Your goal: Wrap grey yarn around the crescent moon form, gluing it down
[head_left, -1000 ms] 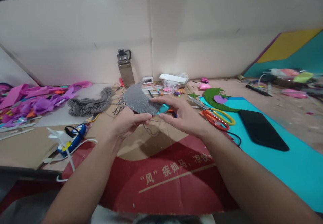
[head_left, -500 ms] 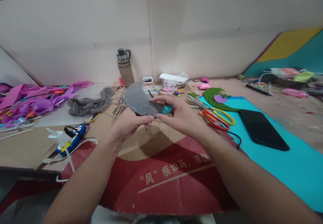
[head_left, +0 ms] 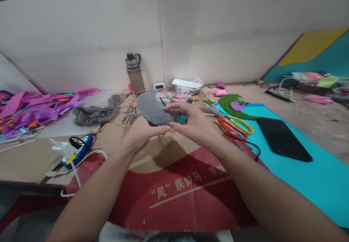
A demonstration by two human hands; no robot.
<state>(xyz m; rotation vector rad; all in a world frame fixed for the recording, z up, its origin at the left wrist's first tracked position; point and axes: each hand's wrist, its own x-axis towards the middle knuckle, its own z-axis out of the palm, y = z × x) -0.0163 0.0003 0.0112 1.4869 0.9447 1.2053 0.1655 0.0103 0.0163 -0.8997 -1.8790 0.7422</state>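
Note:
A grey crescent-shaped piece (head_left: 151, 107), its surface covered with rows of grey yarn, is held up above the cardboard. My left hand (head_left: 140, 133) grips its lower left edge, thumb along the near side and the other fingers hidden beneath. On the right end, my right hand (head_left: 195, 122) pinches it between thumb and curled fingers. A teal bit (head_left: 181, 119) shows beside the right fingers. Below the piece dangles a loose strand of yarn (head_left: 165, 145). A skein of grey yarn (head_left: 98, 111) lies to the left.
Red-and-brown cardboard (head_left: 174, 209) covers the table in front. To the right are orange-and-yellow-handled scissors (head_left: 231, 125), a green felt crescent (head_left: 229, 105) and a black phone (head_left: 283, 139) on a blue sheet (head_left: 308, 194). A bottle (head_left: 135, 75) stands behind; a blue power strip (head_left: 79, 151) lies left.
The grey crescent has shifted slightly right and down with both hands. My right fingers have lifted a little from its surface, and the hanging strand has moved slightly.

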